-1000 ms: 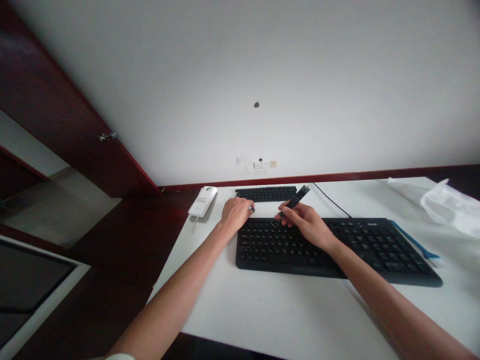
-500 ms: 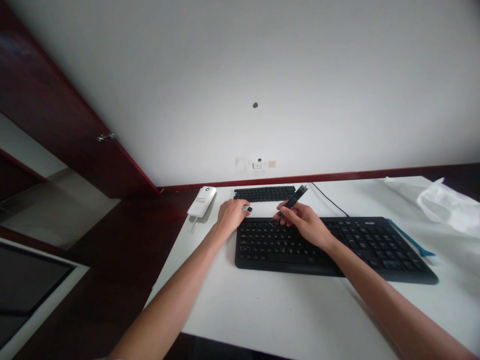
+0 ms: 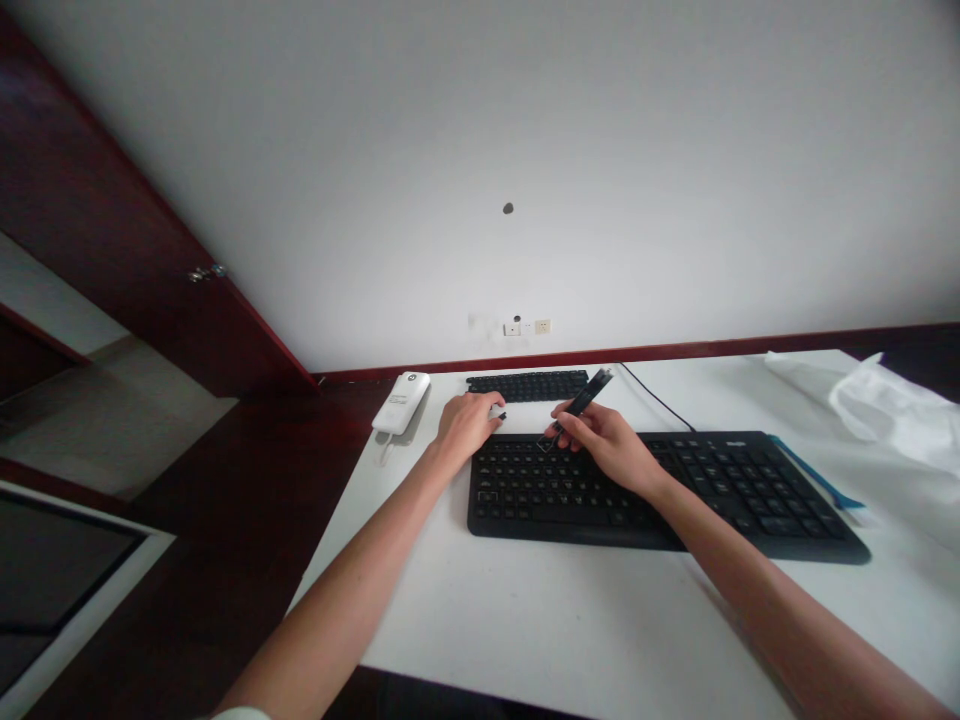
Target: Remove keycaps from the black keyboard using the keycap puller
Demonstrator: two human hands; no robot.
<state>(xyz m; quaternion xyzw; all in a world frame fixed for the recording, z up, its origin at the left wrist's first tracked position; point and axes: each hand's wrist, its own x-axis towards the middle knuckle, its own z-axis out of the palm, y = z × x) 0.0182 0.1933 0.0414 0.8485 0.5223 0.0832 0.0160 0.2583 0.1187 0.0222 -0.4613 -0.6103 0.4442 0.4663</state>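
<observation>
1. Change is small: the left hand [image 3: 469,422] and the right hand [image 3: 604,447] stay almost where they were.
2. Right hand is closed, gripping a black keycap puller [image 3: 581,404]. Its wire loop [image 3: 547,444] hangs over the keys.
3. Left hand is curled, and its fingertips [image 3: 493,411] seem to pinch a small dark piece [image 3: 502,416] just past the far edge of the black keyboard [image 3: 525,510].
4. White desk [image 3: 420,600] holds a white power bank [image 3: 401,402] near its far left corner, a strip of black keys [image 3: 527,385] by its far edge, and a white plastic bag [image 3: 892,410] at its far right corner.
5. White wall [image 3: 375,150] with a wall socket [image 3: 542,326] rises behind, and a dark red door [image 3: 112,200] stands at the left.
</observation>
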